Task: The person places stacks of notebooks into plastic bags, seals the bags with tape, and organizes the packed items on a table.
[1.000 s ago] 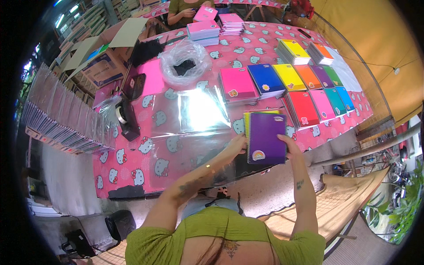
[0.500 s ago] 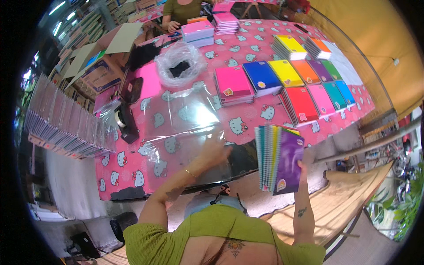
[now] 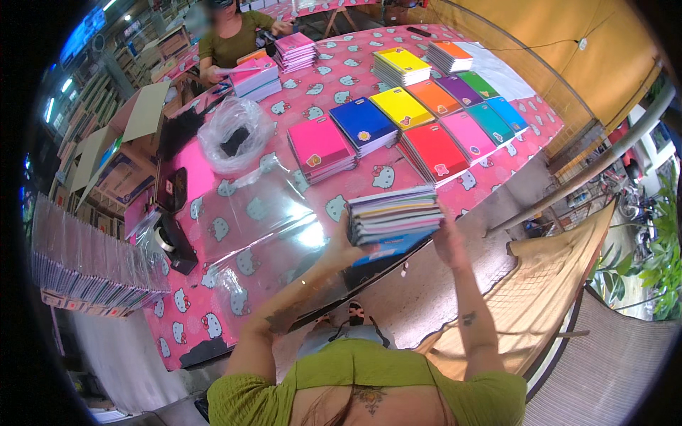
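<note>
Notebook stack [image 3: 395,219], held up by the near edge of the worktop [image 3: 383,177], turned edge-on, with page edges showing and a blue cover toward the wearer. Long axis roughly crosswise, left to right, tipping slightly upward at the right end. Set directly between the two grips rather than off to one side. Left grip [image 3: 344,243] closed around the left end, with thumb toward the blue cover. Right grip [image 3: 448,240] blurred, close against the right end; hard to tell whether pinching or just flat alongside. Neither clearly nearer. Beyond the stack, pink notebook pile [image 3: 321,144] and red notebook pile [image 3: 435,149]; to the left, clear plastic sheet [image 3: 249,206], near the left grip.
</note>
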Tool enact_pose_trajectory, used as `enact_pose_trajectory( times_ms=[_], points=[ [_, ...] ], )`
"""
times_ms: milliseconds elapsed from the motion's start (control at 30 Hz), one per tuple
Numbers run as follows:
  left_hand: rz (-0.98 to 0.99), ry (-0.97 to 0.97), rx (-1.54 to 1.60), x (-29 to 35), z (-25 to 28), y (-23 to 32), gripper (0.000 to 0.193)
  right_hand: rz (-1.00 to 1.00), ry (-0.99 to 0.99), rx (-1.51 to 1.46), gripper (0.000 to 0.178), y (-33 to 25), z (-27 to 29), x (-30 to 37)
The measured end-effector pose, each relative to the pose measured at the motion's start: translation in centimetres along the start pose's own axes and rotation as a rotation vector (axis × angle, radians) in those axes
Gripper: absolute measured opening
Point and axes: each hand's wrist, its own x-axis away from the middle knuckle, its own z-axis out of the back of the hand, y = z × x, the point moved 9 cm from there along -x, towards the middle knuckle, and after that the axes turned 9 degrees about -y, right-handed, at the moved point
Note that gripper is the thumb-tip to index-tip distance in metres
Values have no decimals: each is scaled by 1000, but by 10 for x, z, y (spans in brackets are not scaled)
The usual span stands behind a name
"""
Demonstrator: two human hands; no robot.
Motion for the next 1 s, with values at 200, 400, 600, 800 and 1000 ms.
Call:
enact_pose_trajectory(
  times_ms=[200,400,600,800,1000],
  points=[
    [31,58,-164,-10,30,-71,104,18,317,502,109,51,-7,5],
    [0,70,-213,-15,20,-24,105,131,242,551,109,25,-24,-9],
    [145,-6,-251,-17,37,-48,121,33,173,637,99,39,-10,-8],
    [205,-78,-321,-18,40,-53,132,55,194,478,93,39,-17,-12],
    [231,-231,-470,-27,25,14,117,46,183,571,89,38,-15,-9]
  ],
)
